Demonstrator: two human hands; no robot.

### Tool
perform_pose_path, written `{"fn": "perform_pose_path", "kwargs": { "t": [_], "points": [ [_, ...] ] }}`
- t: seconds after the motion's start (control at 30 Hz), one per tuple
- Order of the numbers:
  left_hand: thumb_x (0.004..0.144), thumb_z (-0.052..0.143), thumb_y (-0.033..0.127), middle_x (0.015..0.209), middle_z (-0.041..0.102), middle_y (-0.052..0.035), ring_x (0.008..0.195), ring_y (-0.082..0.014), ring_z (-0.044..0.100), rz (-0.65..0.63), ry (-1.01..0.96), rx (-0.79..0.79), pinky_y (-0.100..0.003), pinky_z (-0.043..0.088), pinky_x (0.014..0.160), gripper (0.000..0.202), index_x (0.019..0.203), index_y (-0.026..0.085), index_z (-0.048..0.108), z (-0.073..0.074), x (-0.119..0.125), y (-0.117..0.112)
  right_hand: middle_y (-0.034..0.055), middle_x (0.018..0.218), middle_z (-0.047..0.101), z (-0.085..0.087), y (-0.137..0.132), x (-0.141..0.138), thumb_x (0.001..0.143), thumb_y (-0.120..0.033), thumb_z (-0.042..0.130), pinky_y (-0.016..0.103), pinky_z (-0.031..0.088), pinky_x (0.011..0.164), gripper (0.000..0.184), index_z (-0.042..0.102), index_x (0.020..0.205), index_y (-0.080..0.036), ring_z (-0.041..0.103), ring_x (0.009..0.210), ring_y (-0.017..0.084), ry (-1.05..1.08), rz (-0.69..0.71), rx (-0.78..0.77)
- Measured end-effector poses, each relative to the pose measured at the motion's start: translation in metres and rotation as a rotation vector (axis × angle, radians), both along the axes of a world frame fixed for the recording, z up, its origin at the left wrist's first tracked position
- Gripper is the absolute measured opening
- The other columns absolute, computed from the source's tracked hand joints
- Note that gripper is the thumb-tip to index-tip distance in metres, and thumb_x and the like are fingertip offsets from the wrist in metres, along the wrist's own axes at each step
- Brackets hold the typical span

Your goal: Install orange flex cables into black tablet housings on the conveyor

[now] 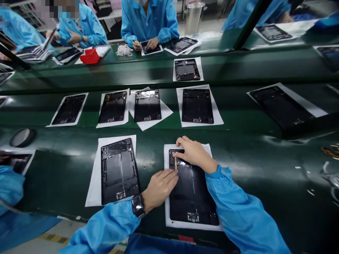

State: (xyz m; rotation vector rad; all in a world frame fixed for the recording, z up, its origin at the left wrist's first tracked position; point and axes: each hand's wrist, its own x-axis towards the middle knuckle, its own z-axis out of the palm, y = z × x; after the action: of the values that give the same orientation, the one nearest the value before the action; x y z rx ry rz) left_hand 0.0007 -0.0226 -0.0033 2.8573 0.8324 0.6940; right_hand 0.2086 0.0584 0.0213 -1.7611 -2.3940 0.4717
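Observation:
In front of me an opened tablet (182, 201) lies on a white sheet (167, 218), its dark inside facing up. A narrow orange flex cable (175, 163) runs along its upper left part. My left hand (161, 187) reaches over the tablet's left edge, fingers pressed together and their tips at the cable's lower end; its thumb is hidden. Over the top edge curves my right hand (194, 153), thumb near the cable's upper end and forefinger apart from it, at the top left corner. Left of these, a second opened tablet (112, 176) rests on its own white sheet (94, 187).
Several opened tablets on sheets, one of them a tablet (197, 106) straight ahead, line the green bench (148, 151). A round dark dish (22, 137) is at the left. Across the bench, co-workers in blue sit near a red bin (90, 56). Another person's sleeve (10, 187) shows at left.

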Motion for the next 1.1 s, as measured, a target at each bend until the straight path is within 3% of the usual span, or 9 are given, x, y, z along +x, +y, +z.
{"fn": "perform_pose_path", "kwargs": {
  "t": [0.4, 0.53, 0.63, 0.73, 0.83, 0.97, 1.1],
  "points": [
    [0.099, 0.046, 0.016, 0.114, 0.069, -0.0118, 0.108, -0.0219, 0.064, -0.018, 0.098, 0.009, -0.035, 0.055, 0.087, 0.019, 0.104, 0.010, 0.063, 0.000, 0.002, -0.002, 0.0007, 0.098, 0.057, 0.003, -0.002, -0.001, 0.083, -0.045, 0.073, 0.030, 0.031, 0.058, 0.035, 0.054, 0.102, -0.023, 0.057, 0.066, 0.017, 0.002, -0.016, -0.025],
    [0.097, 0.053, 0.036, 0.118, 0.066, -0.0129, 0.112, -0.0231, 0.061, -0.050, 0.077, -0.108, -0.036, 0.054, 0.092, 0.030, 0.112, 0.011, 0.061, 0.010, -0.003, 0.004, 0.0051, 0.102, 0.058, 0.017, -0.008, 0.008, 0.093, -0.018, 0.054, 0.029, 0.040, 0.068, 0.013, 0.058, 0.106, -0.019, 0.061, 0.078, 0.018, 0.089, -0.002, -0.076],
    [0.097, 0.053, 0.032, 0.127, 0.061, -0.0137, 0.119, -0.0229, 0.056, -0.070, 0.069, -0.170, -0.037, 0.051, 0.099, 0.030, 0.118, 0.012, 0.058, 0.017, -0.008, 0.011, 0.0062, 0.101, 0.062, 0.036, -0.019, 0.017, 0.091, -0.005, 0.041, 0.027, 0.043, 0.078, 0.028, 0.063, 0.102, -0.018, 0.062, 0.090, 0.018, 0.220, 0.028, -0.096],
    [0.095, 0.054, 0.027, 0.132, 0.056, -0.0144, 0.122, -0.0253, 0.053, -0.101, 0.141, -0.188, -0.042, 0.051, 0.099, 0.026, 0.117, 0.014, 0.057, 0.020, -0.010, 0.013, 0.0055, 0.099, 0.069, 0.052, -0.038, 0.023, 0.091, -0.013, 0.047, 0.029, 0.046, 0.080, 0.023, 0.067, 0.099, -0.020, 0.064, 0.091, 0.020, 0.317, -0.042, -0.136],
    [0.093, 0.056, 0.025, 0.135, 0.054, -0.0150, 0.126, -0.0283, 0.049, -0.121, 0.198, -0.207, -0.045, 0.050, 0.100, 0.026, 0.116, 0.014, 0.058, 0.023, -0.011, 0.012, 0.0021, 0.084, 0.071, 0.055, -0.064, 0.026, 0.090, -0.026, 0.056, 0.030, 0.048, 0.071, 0.010, 0.065, 0.092, -0.023, 0.066, 0.079, 0.021, 0.371, -0.147, -0.174],
    [0.091, 0.058, 0.025, 0.136, 0.053, -0.0149, 0.130, -0.0315, 0.045, -0.145, 0.182, -0.249, -0.047, 0.048, 0.102, 0.026, 0.113, 0.013, 0.061, 0.027, -0.014, 0.010, -0.0009, 0.068, 0.064, 0.046, -0.101, 0.025, 0.094, -0.039, 0.054, 0.030, 0.044, 0.057, 0.017, 0.058, 0.086, -0.025, 0.061, 0.061, 0.019, 0.392, -0.188, -0.161],
    [0.093, 0.055, 0.023, 0.133, 0.057, -0.0120, 0.129, -0.0253, 0.048, -0.143, 0.004, -0.360, -0.043, 0.046, 0.106, 0.024, 0.114, 0.017, 0.062, 0.028, -0.022, 0.016, 0.0029, 0.088, 0.067, 0.031, -0.126, 0.009, 0.098, -0.031, 0.044, 0.031, 0.047, 0.064, 0.014, 0.054, 0.105, -0.025, 0.065, 0.074, 0.021, 0.389, -0.141, -0.123]
  ]
}}
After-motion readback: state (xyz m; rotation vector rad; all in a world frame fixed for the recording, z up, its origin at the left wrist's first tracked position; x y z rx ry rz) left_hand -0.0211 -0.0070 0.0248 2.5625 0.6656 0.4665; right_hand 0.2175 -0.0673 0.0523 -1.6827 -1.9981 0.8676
